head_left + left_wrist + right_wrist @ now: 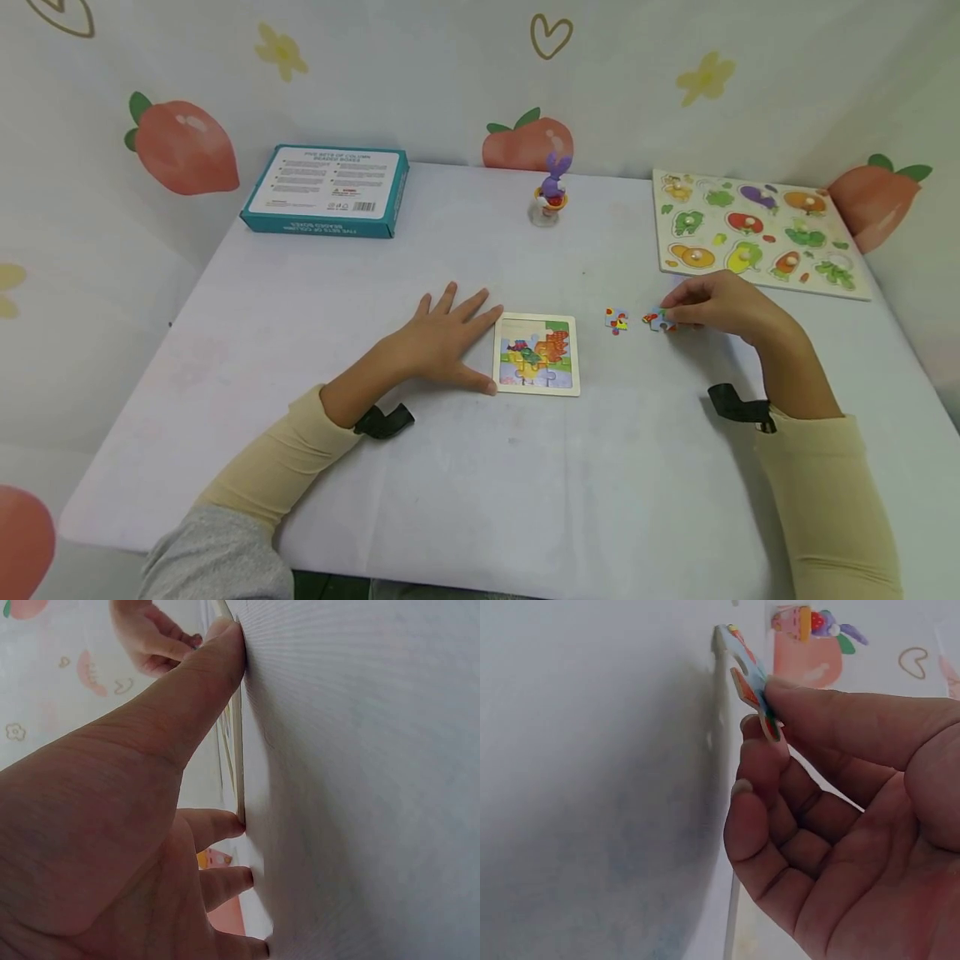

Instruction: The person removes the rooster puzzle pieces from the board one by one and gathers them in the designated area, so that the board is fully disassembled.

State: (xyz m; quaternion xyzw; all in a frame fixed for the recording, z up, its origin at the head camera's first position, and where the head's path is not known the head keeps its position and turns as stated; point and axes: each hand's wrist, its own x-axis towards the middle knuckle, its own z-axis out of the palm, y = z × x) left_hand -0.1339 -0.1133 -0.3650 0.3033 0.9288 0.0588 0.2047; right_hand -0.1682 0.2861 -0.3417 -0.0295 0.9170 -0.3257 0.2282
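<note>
A small square jigsaw puzzle in a pale wooden frame (536, 389) lies on the table, partly filled with colourful pieces. Spread wide, my left hand (442, 342) rests at its left side, thumb and index finger touching the frame edge (239, 761). To the right, my right hand (723, 307) pinches a jigsaw piece (751, 682) between thumb and fingers. The right wrist view shows this piece tilted just off the tabletop, its far end hard to separate from the surface. Between frame and right hand lies another jigsaw piece (617, 320).
A vegetable peg board (765, 233) lies at the back right, just beyond my right hand. A teal-edged box (322, 192) sits at the back left. Between them stands a small purple figurine (553, 187). Behind the table hangs a fruit-patterned cloth (412, 75).
</note>
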